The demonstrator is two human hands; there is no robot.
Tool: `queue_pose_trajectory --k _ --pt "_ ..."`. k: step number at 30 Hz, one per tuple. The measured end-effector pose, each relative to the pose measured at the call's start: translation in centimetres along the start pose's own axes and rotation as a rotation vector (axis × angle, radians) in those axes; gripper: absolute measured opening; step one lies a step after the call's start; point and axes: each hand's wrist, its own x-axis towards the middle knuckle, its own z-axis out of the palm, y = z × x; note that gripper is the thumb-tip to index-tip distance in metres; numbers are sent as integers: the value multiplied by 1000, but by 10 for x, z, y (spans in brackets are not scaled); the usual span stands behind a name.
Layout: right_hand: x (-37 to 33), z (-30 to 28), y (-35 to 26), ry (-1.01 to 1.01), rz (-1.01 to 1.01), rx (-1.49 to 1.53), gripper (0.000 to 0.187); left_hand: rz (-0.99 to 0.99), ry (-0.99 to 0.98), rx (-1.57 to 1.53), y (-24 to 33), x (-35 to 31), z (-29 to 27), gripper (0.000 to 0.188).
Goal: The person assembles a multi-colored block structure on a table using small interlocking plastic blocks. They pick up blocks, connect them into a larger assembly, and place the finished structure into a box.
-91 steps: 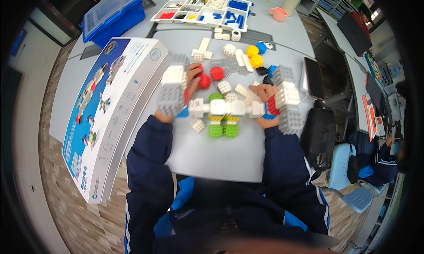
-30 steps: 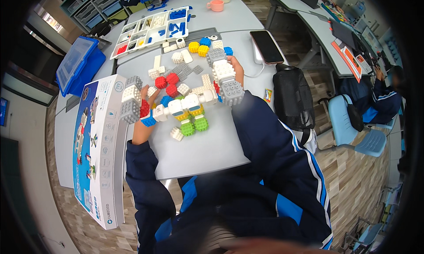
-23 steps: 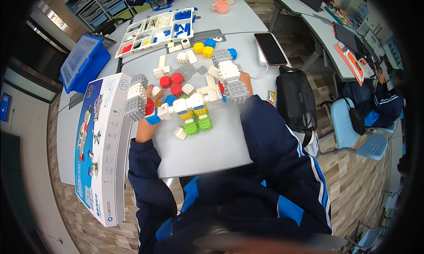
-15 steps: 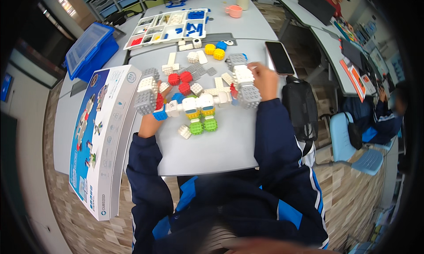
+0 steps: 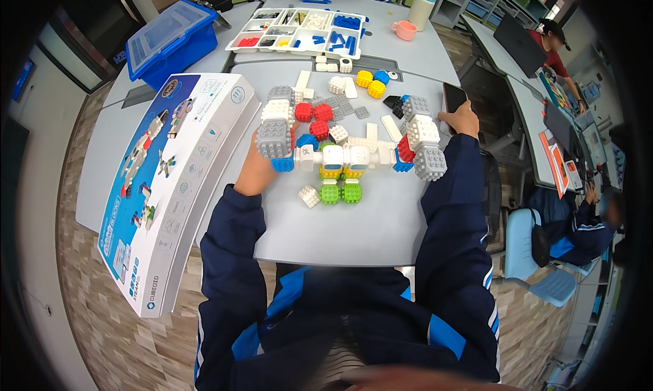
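A wide block model (image 5: 343, 158) lies across the table in front of me. Its body is white and yellow, on green feet, and white arms reach out to both sides. At its left end is a cluster of grey, white, red and blue blocks (image 5: 275, 136); my left hand (image 5: 257, 161) is closed around its outer side, fingers partly hidden behind it. A similar cluster (image 5: 423, 143) forms the right end, with no hand on it. Farther right, my right hand (image 5: 464, 121) is closed on the near end of a black phone (image 5: 454, 95).
Loose red blocks (image 5: 318, 115), grey plates (image 5: 340, 105) and yellow blocks (image 5: 371, 83) lie behind the model. Beyond are a sorting tray (image 5: 292, 49), a pink cup (image 5: 404, 30) and a bottle (image 5: 422, 10). A large box (image 5: 170, 187) and a blue bin (image 5: 173, 47) stand left.
My right hand has left the right-hand cluster and moved right onto the phone. My left hand stays at the left cluster. The whole view has shifted, so the table appears farther right.
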Motion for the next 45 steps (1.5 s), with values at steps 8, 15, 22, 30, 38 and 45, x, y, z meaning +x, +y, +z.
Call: queue_pose_trajectory --k 8,15,22,30,38,45 --pt "19 -42 29 -477 165 1080 71 55 37 101 -4 -3 3 46" --pt "12 -94 20 -500 89 1391 61 -62 -51 -44 -2 -1 2 47" --pt "17 -59 14 -242 -69 739 73 -27 -49 -49 -11 0 4 42" --pt "18 -6 16 -80 -132 155 104 -74 -34 161 1 -10 -25 52" --pt "68 39 52 -56 -218 -21 100 -379 158 667 81 -126 -122 63" --pt "131 65 106 -20 -278 -98 98 -676 176 889 80 -230 -192 95"
